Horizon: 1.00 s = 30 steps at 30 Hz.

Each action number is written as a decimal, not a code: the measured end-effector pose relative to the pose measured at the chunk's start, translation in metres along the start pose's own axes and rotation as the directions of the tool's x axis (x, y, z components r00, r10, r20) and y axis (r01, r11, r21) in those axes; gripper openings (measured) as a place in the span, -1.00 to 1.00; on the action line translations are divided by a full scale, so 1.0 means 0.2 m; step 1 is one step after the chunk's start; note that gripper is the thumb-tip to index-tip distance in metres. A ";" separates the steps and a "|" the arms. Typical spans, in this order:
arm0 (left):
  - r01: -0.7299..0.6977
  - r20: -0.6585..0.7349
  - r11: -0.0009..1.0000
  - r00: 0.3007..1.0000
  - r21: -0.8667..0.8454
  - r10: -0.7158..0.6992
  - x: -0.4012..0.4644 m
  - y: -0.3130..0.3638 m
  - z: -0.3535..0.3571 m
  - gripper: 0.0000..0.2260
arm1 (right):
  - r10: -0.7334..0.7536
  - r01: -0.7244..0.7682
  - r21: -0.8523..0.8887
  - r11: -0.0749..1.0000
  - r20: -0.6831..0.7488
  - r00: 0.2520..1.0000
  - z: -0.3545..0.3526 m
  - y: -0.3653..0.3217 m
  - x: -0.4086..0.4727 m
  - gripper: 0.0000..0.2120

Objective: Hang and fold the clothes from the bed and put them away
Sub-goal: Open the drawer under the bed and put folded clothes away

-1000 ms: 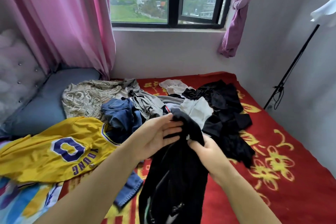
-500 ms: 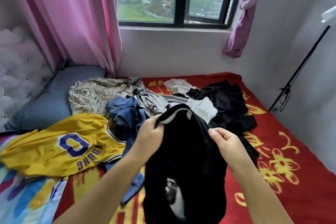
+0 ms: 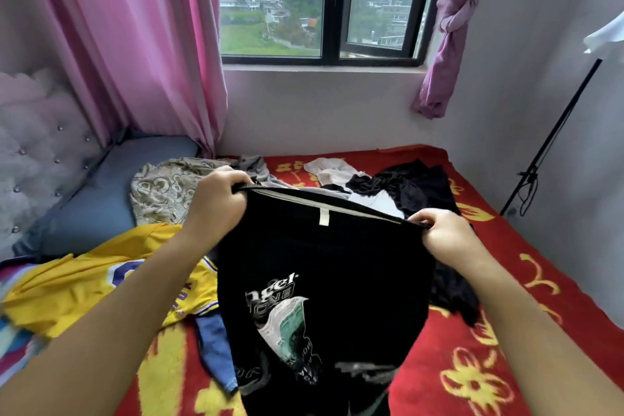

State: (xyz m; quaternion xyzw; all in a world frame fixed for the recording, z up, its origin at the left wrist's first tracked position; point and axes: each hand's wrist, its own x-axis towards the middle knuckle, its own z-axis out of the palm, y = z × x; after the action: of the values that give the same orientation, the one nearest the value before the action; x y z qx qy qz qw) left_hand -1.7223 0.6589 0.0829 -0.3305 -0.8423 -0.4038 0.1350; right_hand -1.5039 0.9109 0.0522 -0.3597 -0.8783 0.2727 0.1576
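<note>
A black printed T-shirt hangs stretched between my hands above the bed. My left hand grips its upper left edge and my right hand grips the upper right edge. A white label shows inside the taut top hem. Below the shirt lies a yellow jersey at the left, with a blue garment poking out under it. Behind the shirt sits a heap of clothes: a beige patterned piece, a white piece and black garments.
A red blanket with yellow flowers covers the bed. A grey-blue pillow and a tufted headboard are at the left, pink curtains by the window. A black stand leans by the right wall.
My hands have moved apart and upward, spreading the bunched black shirt until its top edge is taut and its print shows. The camera has tilted up a little.
</note>
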 end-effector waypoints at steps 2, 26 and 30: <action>0.070 0.012 0.996 0.998 -0.049 -0.069 0.04 -0.03 -0.02 -0.78 | -0.030 0.026 0.126 0.992 0.036 0.999 -0.13 -0.05 0.08 -0.75; 0.236 0.526 0.946 0.846 -0.221 -0.088 0.29 -0.01 -0.36 -0.65 | -0.207 0.206 0.028 0.978 0.242 0.948 -0.53 -0.32 0.29 -0.67; 0.654 0.553 0.620 0.736 -0.433 -0.390 0.27 0.16 -0.17 -0.70 | -0.144 0.145 0.041 0.988 -0.044 0.989 -0.31 -0.52 0.27 -0.62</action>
State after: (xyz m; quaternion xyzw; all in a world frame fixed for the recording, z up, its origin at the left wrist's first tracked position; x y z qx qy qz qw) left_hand -1.7424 0.6723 0.1500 -0.1651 -0.7357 -0.5932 -0.2823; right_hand -1.5688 0.9113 0.1671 -0.2969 -0.8924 0.2727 0.2027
